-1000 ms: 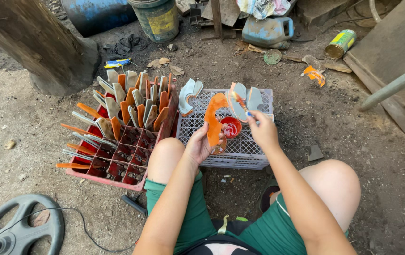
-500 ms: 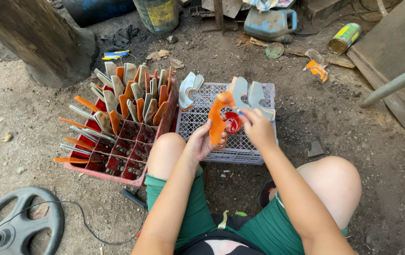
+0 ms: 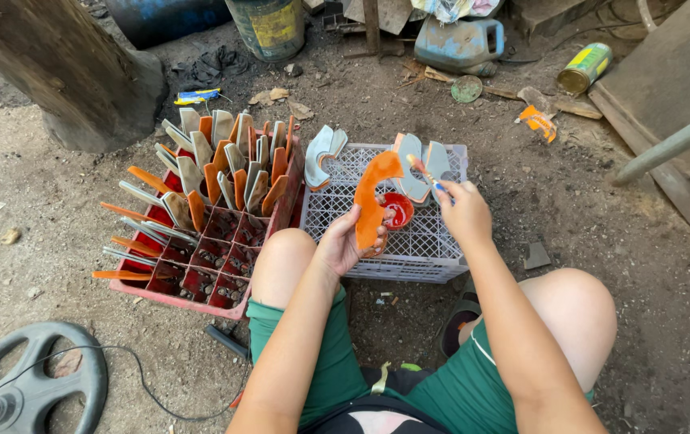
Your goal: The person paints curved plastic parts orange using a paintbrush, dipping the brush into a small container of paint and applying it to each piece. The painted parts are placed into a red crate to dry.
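My left hand holds a curved metal piece coated in orange paint, upright over a grey plastic crate. My right hand grips a thin paintbrush with its tip near the piece's upper end. A small red paint cup stands on the crate just behind the piece. Grey unpainted curved pieces lie on the crate's far side.
A red divided crate to my left holds several orange and grey pieces standing on end. A tree trunk, a bucket, a blue jug and a can lie beyond. A black wheel sits at the lower left.
My right hand has lifted the brush from the red cup up to the top of the orange piece. My left hand keeps hold of the piece.
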